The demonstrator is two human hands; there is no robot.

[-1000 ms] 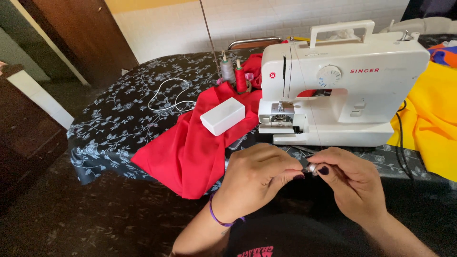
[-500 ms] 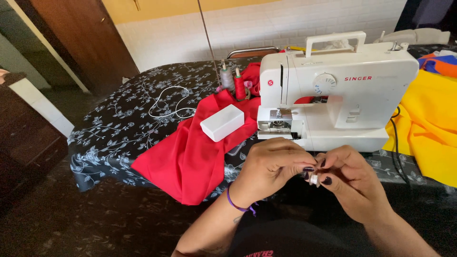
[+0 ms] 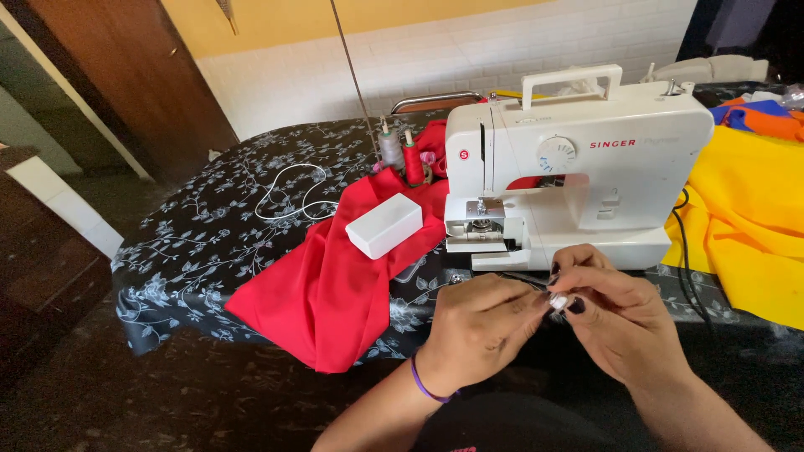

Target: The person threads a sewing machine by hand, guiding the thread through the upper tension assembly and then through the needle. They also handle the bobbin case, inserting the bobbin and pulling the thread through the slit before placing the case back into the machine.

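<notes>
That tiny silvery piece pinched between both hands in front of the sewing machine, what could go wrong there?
The small silvery piece sits only between fingertips of the left hand and right hand, past the table edge; a slip might drop it to the dark floor. The red cloth overhangs that edge and could slide, taking the white box along.

Sewing machine (image 3: pixel 578 167) on table (image 3: pixel 209 251), 1 o'clock of hands (image 3: pixel 557 322). Box (image 3: pixel 383 225) on cloth (image 3: pixel 335 276) at 10 o'clock; spools (image 3: pixel 402 155) behind box; cord (image 3: pixel 289 192) further 10 o'clock.
</notes>
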